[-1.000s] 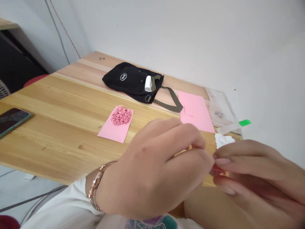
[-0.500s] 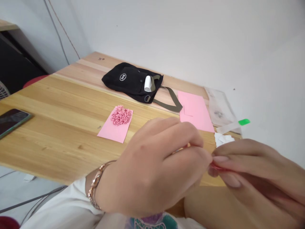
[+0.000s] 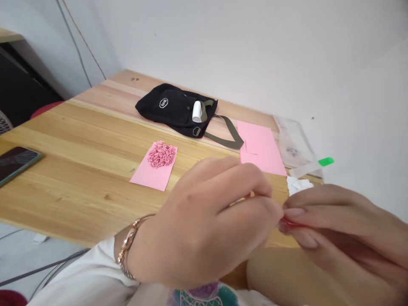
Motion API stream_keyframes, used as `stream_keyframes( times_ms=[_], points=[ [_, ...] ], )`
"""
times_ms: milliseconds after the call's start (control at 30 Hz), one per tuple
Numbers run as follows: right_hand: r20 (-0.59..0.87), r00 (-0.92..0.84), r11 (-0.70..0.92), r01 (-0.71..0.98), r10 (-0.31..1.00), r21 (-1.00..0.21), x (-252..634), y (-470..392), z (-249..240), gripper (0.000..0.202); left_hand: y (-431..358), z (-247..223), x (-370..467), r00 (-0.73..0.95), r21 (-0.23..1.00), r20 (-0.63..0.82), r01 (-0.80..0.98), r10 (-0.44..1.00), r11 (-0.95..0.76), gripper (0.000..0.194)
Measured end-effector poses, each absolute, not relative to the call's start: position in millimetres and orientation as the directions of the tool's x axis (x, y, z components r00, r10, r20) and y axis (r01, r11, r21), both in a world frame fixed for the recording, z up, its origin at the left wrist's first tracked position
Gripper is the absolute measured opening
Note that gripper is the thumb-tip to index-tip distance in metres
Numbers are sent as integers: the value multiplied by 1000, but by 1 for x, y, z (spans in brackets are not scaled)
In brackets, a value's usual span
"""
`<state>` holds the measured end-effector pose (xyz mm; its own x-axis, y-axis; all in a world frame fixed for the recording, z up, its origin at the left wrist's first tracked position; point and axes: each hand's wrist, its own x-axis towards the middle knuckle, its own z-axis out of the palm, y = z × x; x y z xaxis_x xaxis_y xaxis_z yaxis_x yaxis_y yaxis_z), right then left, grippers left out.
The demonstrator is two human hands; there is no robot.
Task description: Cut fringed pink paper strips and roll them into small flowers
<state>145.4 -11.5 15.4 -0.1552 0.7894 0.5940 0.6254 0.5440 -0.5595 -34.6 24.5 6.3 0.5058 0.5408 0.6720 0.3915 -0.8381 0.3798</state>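
Observation:
My left hand [image 3: 204, 225], with a bracelet at the wrist, is closed in a pinch at the lower centre. Its fingertips meet those of my right hand [image 3: 344, 233], closed at the lower right. Between the right fingertips shows a bit of something small and red-pink [image 3: 290, 223], mostly hidden by the fingers. What my left fingers hold is hidden behind them. Left of the hands, a heap of small pink pieces [image 3: 161, 154] lies on a small pink paper [image 3: 152, 176]. Larger pink sheets [image 3: 264, 151] lie beyond the hands.
A black bag [image 3: 172, 108] with olive straps and a white roll [image 3: 196, 111] on it lies at the table's back. A phone [image 3: 19, 162] is at the left edge. White scraps [image 3: 298, 185] and a green-tipped clear strip [image 3: 326, 161] are at the right.

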Motion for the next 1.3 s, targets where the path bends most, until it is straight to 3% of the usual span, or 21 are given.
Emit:
stream_keyframes(
  times_ms=[433, 633, 800, 1000, 1300],
  points=[
    [541, -31, 453, 589, 840, -669, 144, -19, 6, 8, 24, 9, -34, 527, 362, 662, 398, 533, -843, 29],
    [560, 22, 442, 588, 828, -677, 136, -18, 11, 18, 22, 9, -35, 521, 374, 666, 387, 534, -843, 27],
    [578, -11, 462, 612, 816, -641, 137, -16, 15, 22, 23, 9, -35, 527, 373, 668, 374, 526, -849, 24],
    [566, -149, 510, 655, 811, -558, 141, -13, 20, 13, 21, 8, -36, 554, 304, 659, 422, 509, -854, 21],
    [543, -219, 550, 600, 811, -580, 151, -15, 19, 2, 19, 10, -36, 544, 312, 650, 446, 531, -839, 23]
  ],
)
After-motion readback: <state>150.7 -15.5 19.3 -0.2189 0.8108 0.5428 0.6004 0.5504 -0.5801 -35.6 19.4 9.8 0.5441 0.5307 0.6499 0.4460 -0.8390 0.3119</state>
